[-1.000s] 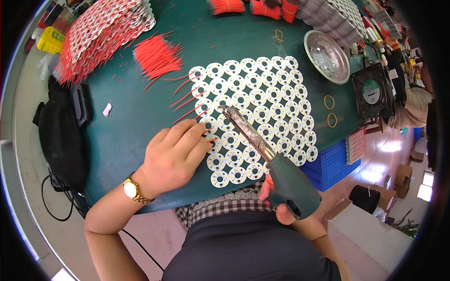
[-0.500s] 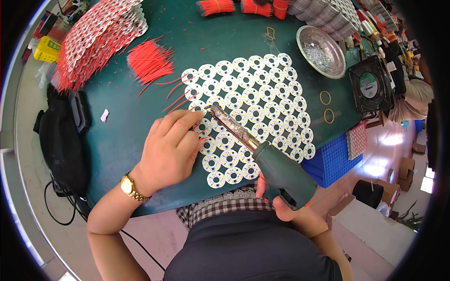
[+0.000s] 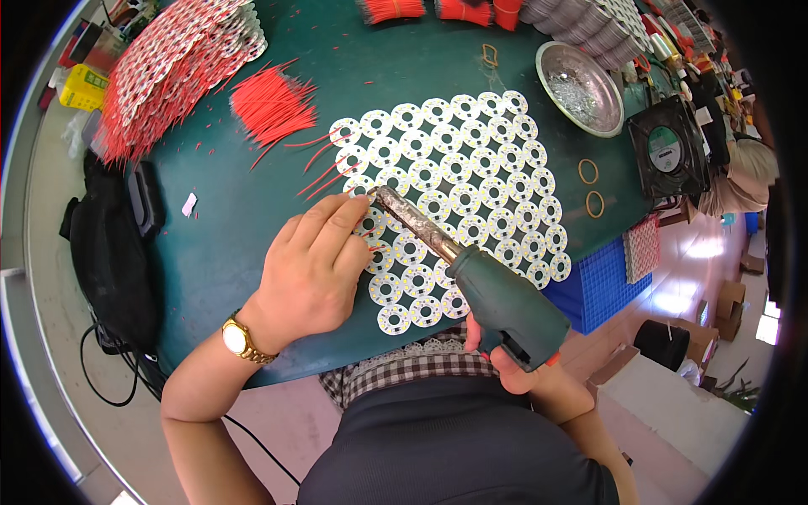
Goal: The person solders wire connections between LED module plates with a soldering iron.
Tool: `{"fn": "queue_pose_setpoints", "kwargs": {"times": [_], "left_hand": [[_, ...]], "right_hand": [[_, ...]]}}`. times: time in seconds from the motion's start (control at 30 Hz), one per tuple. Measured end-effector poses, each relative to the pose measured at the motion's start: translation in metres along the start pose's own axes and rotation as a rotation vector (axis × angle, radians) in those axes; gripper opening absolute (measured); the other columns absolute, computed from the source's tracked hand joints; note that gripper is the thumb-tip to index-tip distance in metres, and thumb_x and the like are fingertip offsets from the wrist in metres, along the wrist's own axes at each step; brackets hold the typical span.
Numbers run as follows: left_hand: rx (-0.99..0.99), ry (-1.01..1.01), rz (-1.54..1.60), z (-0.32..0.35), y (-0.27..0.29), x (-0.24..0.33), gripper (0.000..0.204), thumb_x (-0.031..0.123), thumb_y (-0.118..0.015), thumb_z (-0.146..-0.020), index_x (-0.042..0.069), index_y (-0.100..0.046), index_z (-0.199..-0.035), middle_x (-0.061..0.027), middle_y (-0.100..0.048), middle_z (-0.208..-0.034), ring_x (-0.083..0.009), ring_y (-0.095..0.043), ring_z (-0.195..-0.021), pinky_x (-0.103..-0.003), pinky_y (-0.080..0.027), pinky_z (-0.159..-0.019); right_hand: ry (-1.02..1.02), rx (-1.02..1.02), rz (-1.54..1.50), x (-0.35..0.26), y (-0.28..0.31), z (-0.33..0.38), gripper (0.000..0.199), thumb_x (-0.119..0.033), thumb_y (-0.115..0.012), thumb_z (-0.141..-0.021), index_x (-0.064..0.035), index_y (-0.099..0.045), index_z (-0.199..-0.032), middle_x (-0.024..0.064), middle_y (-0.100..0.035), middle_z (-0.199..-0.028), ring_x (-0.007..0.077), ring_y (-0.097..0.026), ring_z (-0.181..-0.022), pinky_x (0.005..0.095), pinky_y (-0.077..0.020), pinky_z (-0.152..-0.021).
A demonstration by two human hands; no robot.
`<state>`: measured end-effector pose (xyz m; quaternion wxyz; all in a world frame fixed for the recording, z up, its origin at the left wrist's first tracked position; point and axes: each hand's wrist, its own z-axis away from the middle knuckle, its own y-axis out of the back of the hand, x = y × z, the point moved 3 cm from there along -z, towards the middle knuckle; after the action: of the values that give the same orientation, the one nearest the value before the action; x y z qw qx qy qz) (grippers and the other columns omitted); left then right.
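Note:
My right hand (image 3: 507,368) grips a dark green soldering gun (image 3: 509,303) by its handle. The metal barrel slants up and left, its tip at the left edge of a panel of round white LED circuit boards (image 3: 459,199). Beside that tip, my left hand (image 3: 311,265) is closed, fingertips pinched at a board's edge. Short red wire ends (image 3: 376,247) poke out by its fingers; the pinched end itself is mostly hidden. Several red wires (image 3: 318,179) stick out leftward from the upper boards in the left column.
A pile of loose red wires (image 3: 273,103) lies left of the panel. Stacked wired panels (image 3: 181,71) stand at the far left. A metal bowl (image 3: 581,88), rubber bands (image 3: 595,204) and a black fan (image 3: 667,150) are on the right; a blue crate (image 3: 614,282) sits off the table's edge.
The panel sits slightly further right and up in the picture. Both hands keep nearly the same pose, with the soldering tip still close to my left fingertips.

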<state>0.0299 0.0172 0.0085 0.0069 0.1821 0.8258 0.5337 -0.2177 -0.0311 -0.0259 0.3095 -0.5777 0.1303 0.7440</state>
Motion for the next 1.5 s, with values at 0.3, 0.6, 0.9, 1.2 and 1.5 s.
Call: {"fn": "queue_pose_setpoints", "kwargs": {"times": [0.3, 0.6, 0.9, 1.2, 1.5], "left_hand": [[0.006, 0.041, -0.001, -0.005, -0.002, 0.003, 0.016, 0.004, -0.065, -0.072, -0.001, -0.051, -0.077, -0.0216, -0.061, -0.114, -0.0376, -0.062, -0.099, -0.042, -0.051, -0.076], [-0.028, 0.045, -0.001, -0.009, -0.004, 0.002, 0.015, 0.004, -0.065, -0.073, -0.001, -0.052, -0.079, -0.0212, -0.060, -0.112, -0.0372, -0.060, -0.099, -0.042, -0.049, -0.075], [0.111, -0.006, -0.049, -0.001, 0.009, 0.007, 0.012, 0.007, -0.063, -0.079, 0.000, -0.055, -0.085, -0.0238, -0.056, -0.115, -0.0396, -0.056, -0.098, -0.049, -0.041, -0.080], [0.192, 0.182, 0.157, 0.005, 0.004, -0.001, 0.018, 0.005, -0.071, -0.078, 0.008, -0.061, -0.092, -0.0090, -0.059, -0.089, -0.0283, -0.055, -0.076, -0.037, -0.043, -0.073], [0.130, 0.402, 0.318, 0.011, 0.010, -0.001, 0.009, 0.010, -0.070, -0.086, 0.006, -0.068, -0.093, -0.0076, -0.069, -0.078, -0.0163, -0.066, -0.070, -0.031, -0.052, -0.064]], "right_hand": [[0.157, 0.049, 0.223, 0.005, 0.001, 0.001, 0.062, -0.061, -0.056, -0.088, -0.0033, -0.056, -0.111, 0.0044, -0.057, -0.079, 0.0095, -0.051, -0.065, 0.0259, -0.0409, -0.057], [0.210, 0.079, -0.078, -0.011, 0.004, -0.005, 0.083, -0.074, -0.056, -0.081, -0.0087, -0.044, -0.130, 0.0079, -0.059, -0.079, 0.0159, -0.058, -0.067, 0.0307, -0.0480, -0.067], [0.279, 0.202, -0.250, -0.016, 0.001, -0.016, 0.070, -0.058, -0.055, -0.091, -0.0016, -0.047, -0.132, 0.0080, -0.062, -0.080, 0.0154, -0.060, -0.071, 0.0378, -0.0440, -0.093], [0.301, 0.053, -0.381, -0.028, 0.009, -0.029, 0.036, -0.030, -0.052, -0.100, -0.0005, -0.050, -0.120, 0.0036, -0.057, -0.078, 0.0102, -0.053, -0.069, 0.0261, -0.0438, -0.065], [0.375, 0.037, -0.430, -0.030, 0.014, -0.018, 0.030, -0.022, -0.054, -0.099, -0.0012, -0.050, -0.120, 0.0016, -0.058, -0.082, 0.0082, -0.055, -0.072, 0.0246, -0.0444, -0.065]]}}
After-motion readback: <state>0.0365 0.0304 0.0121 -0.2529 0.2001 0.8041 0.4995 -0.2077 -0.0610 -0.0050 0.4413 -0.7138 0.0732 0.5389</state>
